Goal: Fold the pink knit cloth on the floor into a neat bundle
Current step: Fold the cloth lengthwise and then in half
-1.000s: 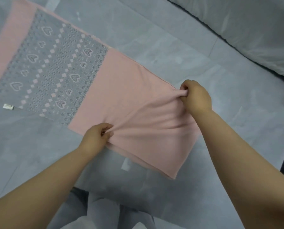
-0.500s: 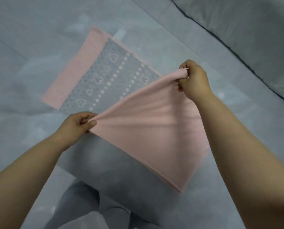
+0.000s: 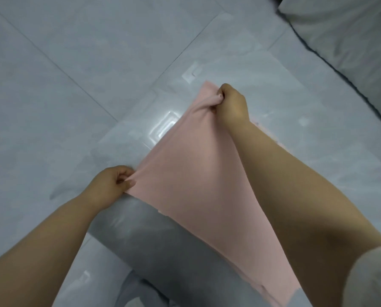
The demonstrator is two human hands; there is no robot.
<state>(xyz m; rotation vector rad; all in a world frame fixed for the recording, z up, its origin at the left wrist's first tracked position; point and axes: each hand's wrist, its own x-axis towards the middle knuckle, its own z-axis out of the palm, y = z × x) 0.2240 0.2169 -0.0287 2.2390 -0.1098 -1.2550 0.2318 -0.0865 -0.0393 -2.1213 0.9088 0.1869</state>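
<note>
- Pink cloth stretched taut between both hands; left hand pinches its near-left corner
- right hand fingers clamped on its far corner, above the floor

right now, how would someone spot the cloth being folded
Start from the pale grey tiled floor and find the two bare forearms reaching in. The pink cloth is stretched between the left hand and right hand, the only pink thing among greys.
</note>
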